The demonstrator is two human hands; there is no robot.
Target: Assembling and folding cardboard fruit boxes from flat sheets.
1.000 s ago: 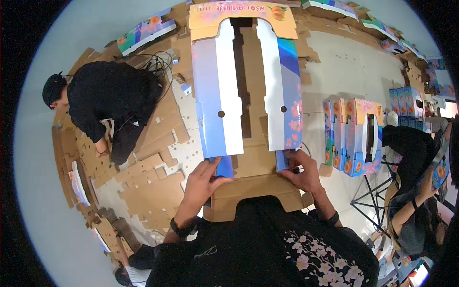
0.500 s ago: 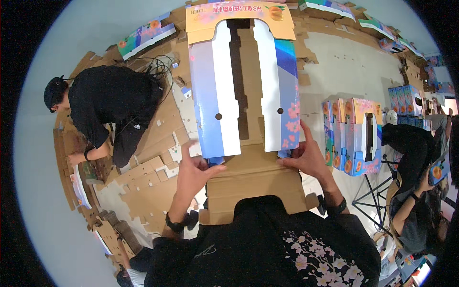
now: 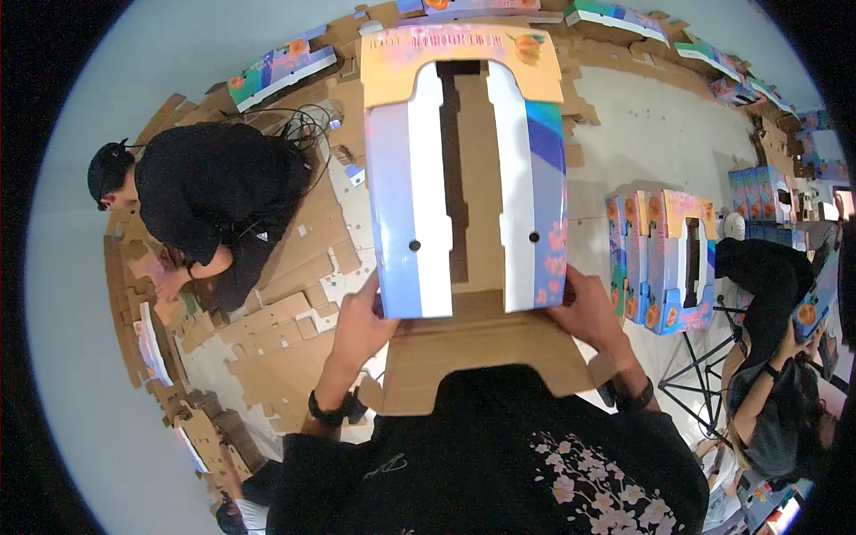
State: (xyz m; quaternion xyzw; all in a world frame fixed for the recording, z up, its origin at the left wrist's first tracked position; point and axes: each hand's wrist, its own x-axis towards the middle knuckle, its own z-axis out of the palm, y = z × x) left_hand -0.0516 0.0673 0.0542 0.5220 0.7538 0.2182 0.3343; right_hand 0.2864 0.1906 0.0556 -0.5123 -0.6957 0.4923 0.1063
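A colourful cardboard fruit box (image 3: 392, 178) stands in front of me with its top panels parted, so the brown inside shows through the gap. Its far end has a folded orange flap (image 3: 455, 49), and a plain brown flap (image 3: 419, 357) spreads from the near end toward my shirt. Around the near left corner, my left hand (image 3: 364, 323) is closed on the box, its fingertips hidden. My right hand (image 3: 590, 312) grips the near right corner in the same way, with its fingertips also out of sight.
Finished-looking boxes (image 3: 682, 267) stand at the right, beside a black folding stand (image 3: 691, 374). A co-worker (image 3: 218, 187) bends over flat cardboard (image 3: 276, 330) at the left. Another person (image 3: 776, 392) holds a box at the far right. More printed cartons (image 3: 281, 71) line the back.
My thumbs, spread over the near flap before, are now mostly hidden as my hands close around the near corners. The box appears slightly lower and farther right. The left co-worker's arms have shifted.
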